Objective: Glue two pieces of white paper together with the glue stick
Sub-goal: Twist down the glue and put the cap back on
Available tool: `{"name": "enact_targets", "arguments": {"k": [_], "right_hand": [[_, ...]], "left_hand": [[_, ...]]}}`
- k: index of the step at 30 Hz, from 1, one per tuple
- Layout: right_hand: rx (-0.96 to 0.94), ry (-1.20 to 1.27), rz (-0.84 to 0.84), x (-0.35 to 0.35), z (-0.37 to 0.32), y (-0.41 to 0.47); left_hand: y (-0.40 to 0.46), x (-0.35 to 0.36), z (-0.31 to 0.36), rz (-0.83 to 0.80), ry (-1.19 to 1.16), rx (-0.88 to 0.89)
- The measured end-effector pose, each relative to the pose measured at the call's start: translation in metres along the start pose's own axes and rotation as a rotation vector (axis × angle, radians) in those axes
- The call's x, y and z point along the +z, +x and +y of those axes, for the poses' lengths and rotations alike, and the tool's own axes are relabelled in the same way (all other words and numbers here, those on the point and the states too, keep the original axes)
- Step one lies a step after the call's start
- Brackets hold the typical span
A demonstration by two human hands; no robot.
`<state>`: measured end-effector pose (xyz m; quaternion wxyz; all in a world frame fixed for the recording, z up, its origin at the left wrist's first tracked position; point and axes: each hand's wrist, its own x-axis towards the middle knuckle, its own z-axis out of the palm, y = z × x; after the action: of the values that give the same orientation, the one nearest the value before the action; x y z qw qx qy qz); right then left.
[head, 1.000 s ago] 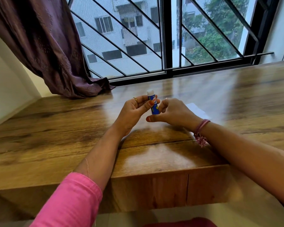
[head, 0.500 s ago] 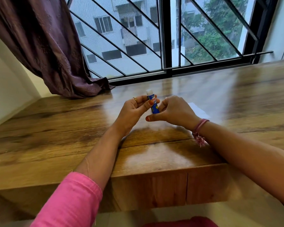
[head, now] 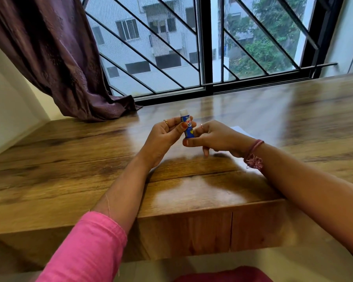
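While the left hand [head: 163, 135] pinches the glue stick [head: 188, 127] upright above the wooden table [head: 69, 159], the right hand [head: 214, 137] curls its fingers round the stick's base; white paper [head: 240, 131] peeks out behind that hand.

Upright blue glue stick [head: 188, 127] (white-capped)

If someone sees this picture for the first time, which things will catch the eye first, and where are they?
First comes the blue glue stick, held upright above the middle of the wooden table; the left hand grips its body and the right hand pinches its lower end. Behind the right hand, a corner of white paper lies on the table. At the far left, a purple curtain hangs down onto the table by the barred window.
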<state>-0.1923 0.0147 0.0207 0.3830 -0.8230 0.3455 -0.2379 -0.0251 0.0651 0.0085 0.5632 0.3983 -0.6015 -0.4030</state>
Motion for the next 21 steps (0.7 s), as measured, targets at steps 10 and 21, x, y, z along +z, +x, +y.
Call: {"name": "enact_targets", "arguments": {"k": [10, 21], "right_hand": [[-0.038, -0.329, 0.311, 0.01, 0.003, 0.002], [-0.07, -0.36, 0.379, 0.012, 0.006, 0.001]], "left_hand": [[0.001, 0.007, -0.001, 0.067, 0.052, 0.005], [0.002, 0.007, -0.006, 0.017, 0.015, -0.107]]}}
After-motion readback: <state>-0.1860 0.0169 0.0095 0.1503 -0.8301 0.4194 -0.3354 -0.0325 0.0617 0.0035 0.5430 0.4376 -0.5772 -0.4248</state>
